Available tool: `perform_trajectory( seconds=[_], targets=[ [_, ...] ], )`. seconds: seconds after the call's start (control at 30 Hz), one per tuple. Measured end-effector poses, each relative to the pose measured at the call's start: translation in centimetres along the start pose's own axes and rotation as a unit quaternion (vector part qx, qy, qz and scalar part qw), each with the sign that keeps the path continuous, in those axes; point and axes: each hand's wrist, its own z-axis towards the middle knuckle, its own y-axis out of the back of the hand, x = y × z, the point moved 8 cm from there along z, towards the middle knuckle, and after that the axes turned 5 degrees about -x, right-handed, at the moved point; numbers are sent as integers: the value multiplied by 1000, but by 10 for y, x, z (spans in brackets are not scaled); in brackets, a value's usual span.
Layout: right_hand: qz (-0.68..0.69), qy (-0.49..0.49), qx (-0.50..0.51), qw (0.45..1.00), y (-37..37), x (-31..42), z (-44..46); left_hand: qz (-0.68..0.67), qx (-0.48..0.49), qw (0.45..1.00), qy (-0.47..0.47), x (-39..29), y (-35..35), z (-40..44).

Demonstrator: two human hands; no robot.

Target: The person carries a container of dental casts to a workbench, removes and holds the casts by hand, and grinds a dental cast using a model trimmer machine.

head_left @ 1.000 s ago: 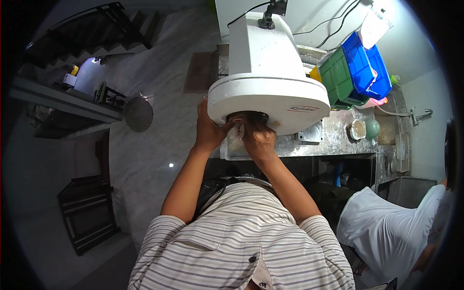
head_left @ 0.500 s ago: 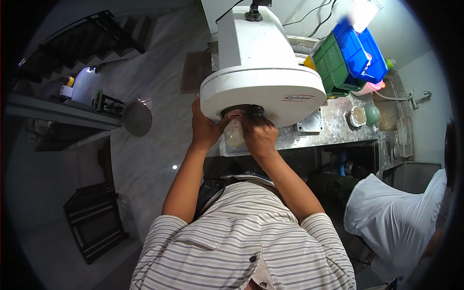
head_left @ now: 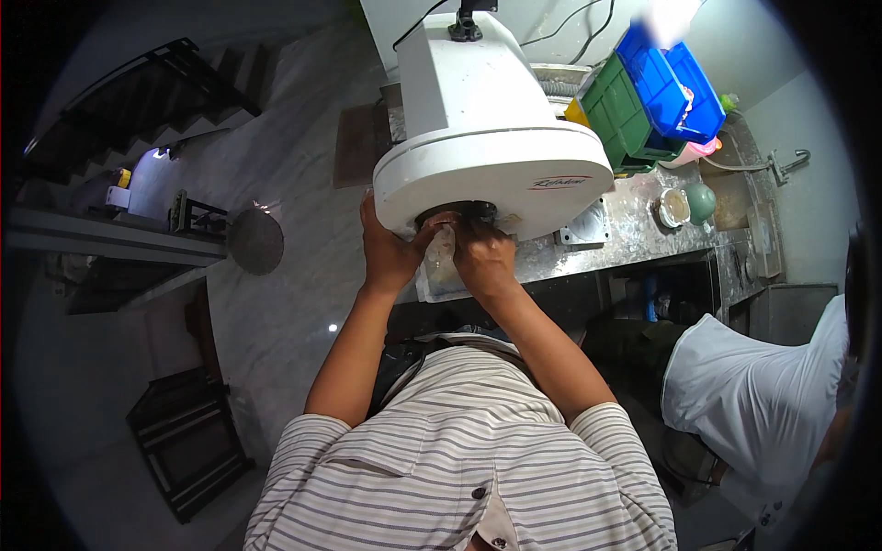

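Note:
A white bench machine with a rounded housing [head_left: 496, 174] and red-underlined lettering stands in front of me. Both my hands meet at the dark round opening [head_left: 480, 209] on its near side. My left hand [head_left: 392, 255] is at the left, one finger up along the housing and its thumb reaching to the opening. My right hand [head_left: 485, 262] has its fingers bent in at the opening. A small piece, partly pinkish [head_left: 445, 219], shows between the hands; fingers and housing hide most of it. Below lies a pale, wet-looking tray or ledge [head_left: 443, 275].
Stacked green [head_left: 614, 112] and blue bins [head_left: 700, 96] stand right of the machine. A round tub [head_left: 673, 208] and a green bowl [head_left: 701, 204] sit on the wet counter [head_left: 634, 248], near a tap [head_left: 790, 165]. A person in a white shirt [head_left: 749, 395] is at my right.
The view has shifted slightly, so the machine and counter appear a little further left. My hands stay at the opening; the right fingers look slightly more bent.

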Motion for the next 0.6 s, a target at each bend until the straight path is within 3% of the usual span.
perform_trajectory(
  seconds=[0.6],
  targets=[
    [17,13,45,999,2,8,2,18,15,1000,-15,-15,3,2]
  ],
)
